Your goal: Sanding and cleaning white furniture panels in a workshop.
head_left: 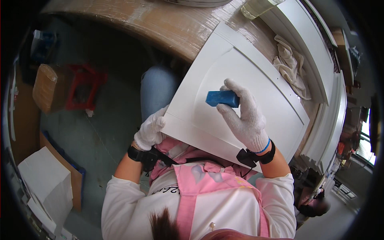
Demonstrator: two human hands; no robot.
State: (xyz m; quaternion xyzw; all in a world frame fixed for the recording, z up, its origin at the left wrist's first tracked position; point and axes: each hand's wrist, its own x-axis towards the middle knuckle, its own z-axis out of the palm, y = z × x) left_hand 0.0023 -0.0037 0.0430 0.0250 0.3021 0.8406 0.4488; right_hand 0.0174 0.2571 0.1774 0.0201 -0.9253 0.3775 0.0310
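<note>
A white door panel with a curved raised line rests slanted across the table edge, its near side at my apron. My left hand, in a white knit glove, is closed at the panel's left corner, fingers partly hidden. Above the panel's face, my right hand, gloved the same way, pinches a small blue rectangular block between thumb and fingers. Whether the block touches the panel I cannot tell.
The table is wrapped in clear film. A crumpled white cloth lies beyond the panel, near a glass jar and more white panels. On the floor at left are a red stool and cardboard. Another person is at far right.
</note>
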